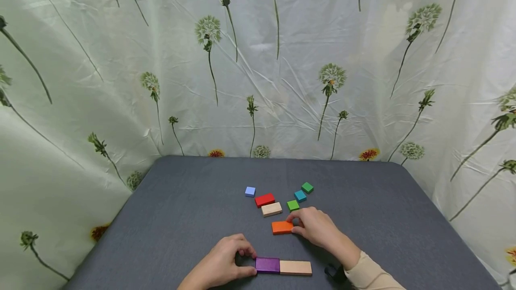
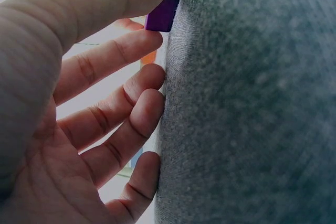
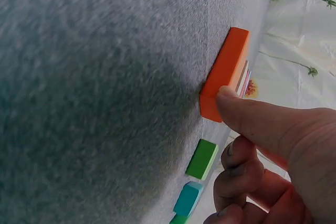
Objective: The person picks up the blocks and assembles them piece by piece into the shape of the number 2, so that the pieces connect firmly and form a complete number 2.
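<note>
In the head view my left hand (image 1: 225,258) pinches the left end of a purple block (image 1: 268,265) between thumb and index finger. The other left fingers are loosely bent beside the grey surface in the left wrist view. A pale wooden block (image 1: 296,268) lies flat, end to end with the purple one. Farther back, my right hand (image 1: 318,227) pinches the right end of an orange block (image 1: 281,227). The right wrist view shows the right thumb (image 3: 247,114) on the long side of this block; the finger opposite is mostly hidden.
Behind the orange block lie another pale wooden block (image 1: 272,209), a red block (image 1: 264,200) and a small blue block (image 1: 250,191). Close to the right hand are a light green block (image 1: 293,205), a teal block (image 1: 300,196) and a dark green block (image 1: 307,187). A flowered curtain (image 1: 282,79) hangs behind.
</note>
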Demonstrator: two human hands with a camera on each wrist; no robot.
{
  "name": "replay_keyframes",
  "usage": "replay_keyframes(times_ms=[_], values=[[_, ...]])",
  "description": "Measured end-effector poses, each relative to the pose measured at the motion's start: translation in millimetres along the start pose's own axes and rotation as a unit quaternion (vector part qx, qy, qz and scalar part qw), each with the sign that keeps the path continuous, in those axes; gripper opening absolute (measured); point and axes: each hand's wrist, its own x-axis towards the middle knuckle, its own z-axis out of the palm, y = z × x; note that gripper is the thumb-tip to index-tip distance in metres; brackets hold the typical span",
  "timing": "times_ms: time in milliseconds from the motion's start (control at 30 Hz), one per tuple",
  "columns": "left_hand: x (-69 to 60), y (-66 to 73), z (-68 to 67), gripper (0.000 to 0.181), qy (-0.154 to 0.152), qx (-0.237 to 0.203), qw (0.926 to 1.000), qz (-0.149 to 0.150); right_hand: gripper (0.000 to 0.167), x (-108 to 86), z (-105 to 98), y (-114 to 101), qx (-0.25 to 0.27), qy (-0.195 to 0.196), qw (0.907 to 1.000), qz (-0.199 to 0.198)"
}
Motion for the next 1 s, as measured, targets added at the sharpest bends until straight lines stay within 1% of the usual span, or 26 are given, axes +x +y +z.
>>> replay_keyframes(times_ms=[233,500,767,1000], values=[[-0.5,-0.4,-0.3,0.021,0.001,-0.003,1.0000,0.009,0.018,2.9,0.7,-6.5,0.003,-0.019,0.9992,-0.034],[-0.3,-0.2,-0.1,0.021,0.003,-0.009,0.9999,0.006,0.019,6.2,1.4,-15.7,0.005,-0.045,0.9976,-0.052],[0.2,-0.7,-1.0,0.021,0.004,-0.009,0.9999,0.013,0.019,9.1,3.2,-21.3,0.005,-0.060,0.9944,-0.086],[-0.5,-2.0,-0.7,0.022,0.006,-0.015,0.9997,0.020,0.020,9.7,6.3,-25.8,0.006,-0.074,0.9920,-0.102]])
